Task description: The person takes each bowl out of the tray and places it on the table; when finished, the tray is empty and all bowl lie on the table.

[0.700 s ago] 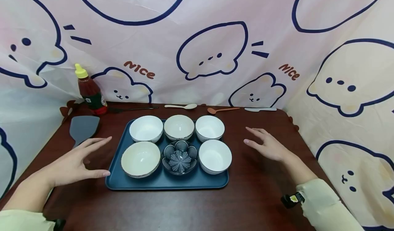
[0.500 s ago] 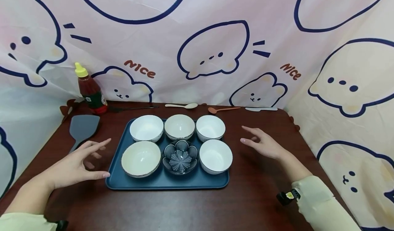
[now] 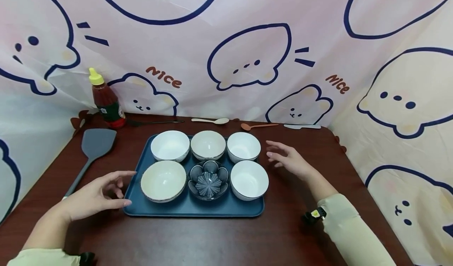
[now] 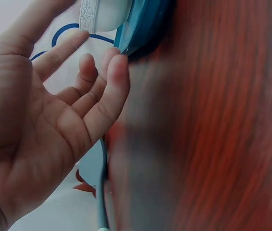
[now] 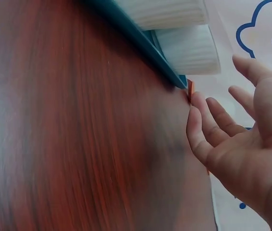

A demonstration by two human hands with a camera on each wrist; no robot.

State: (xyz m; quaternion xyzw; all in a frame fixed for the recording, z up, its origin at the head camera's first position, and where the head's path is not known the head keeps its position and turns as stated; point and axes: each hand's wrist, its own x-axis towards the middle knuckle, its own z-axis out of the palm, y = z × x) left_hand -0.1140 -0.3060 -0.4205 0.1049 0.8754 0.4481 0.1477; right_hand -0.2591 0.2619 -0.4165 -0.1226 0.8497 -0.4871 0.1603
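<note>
A blue rectangular tray (image 3: 198, 210) lies on the table with several bowls in two rows. At its front left is a cream bowl (image 3: 163, 181), at front centre a dark blue flower-shaped bowl (image 3: 209, 183), at front right a white bowl (image 3: 249, 180). Behind them stand a white bowl (image 3: 170, 146), a cream bowl (image 3: 208, 145) and another white bowl (image 3: 243, 146). My left hand (image 3: 92, 198) is at the tray's left edge, fingers loosely bent, holding nothing. Beside the tray's back right corner, my right hand (image 3: 291, 161) hangs with relaxed fingers, holding nothing.
A grey spatula (image 3: 97, 144) lies on the left, near a red sauce bottle (image 3: 107, 102) with a yellow cap. Along the back edge lie a dark slim utensil (image 3: 155, 122), a cream spoon (image 3: 210, 120), a brown spoon (image 3: 258, 126) and a pale knife (image 3: 302, 126).
My left hand has moved right and slightly down to the tray's left edge. My right hand has moved left toward the tray. The tray and bowls stay in place while the view shifts slightly.
</note>
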